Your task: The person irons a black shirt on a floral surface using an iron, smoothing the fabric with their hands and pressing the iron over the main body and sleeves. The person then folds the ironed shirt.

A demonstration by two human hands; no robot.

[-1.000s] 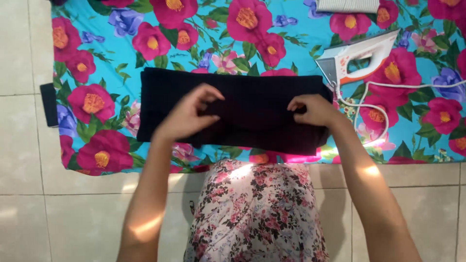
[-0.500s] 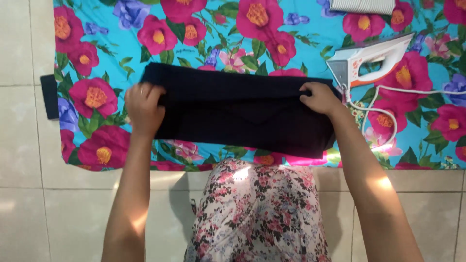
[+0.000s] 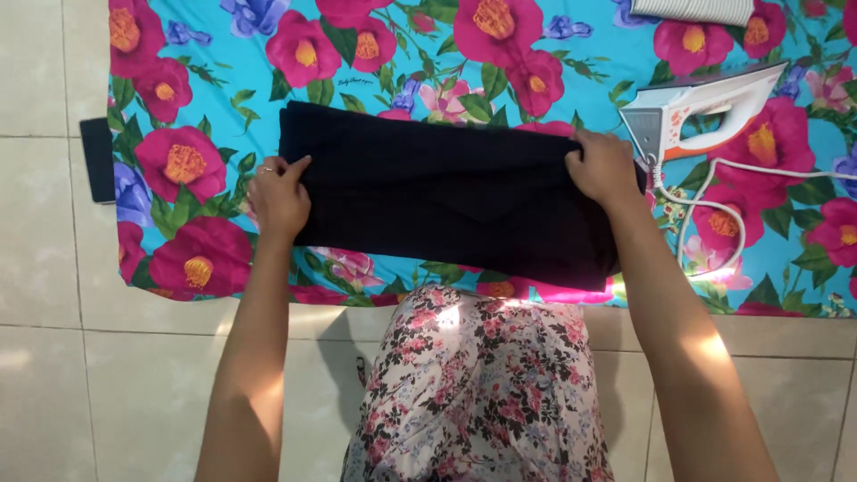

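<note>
The left hand (image 3: 278, 198) and right hand (image 3: 603, 167) each pinch an end of the folded black garment (image 3: 446, 201), lying mid-sheet on the flowered sheet (image 3: 375, 54). Keeping the edges aligned and taut would serve. A white iron (image 3: 701, 112) rests toward the sheet's right edge, on a tiled floor (image 3: 54, 357).

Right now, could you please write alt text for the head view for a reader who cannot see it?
Two bare hands, left hand and right hand, grip the ends of a folded dark cloth lying on a floral sheet spread over a tiled floor. A white iron with its cord rests at the right, a dark phone at the sheet's left edge.
</note>
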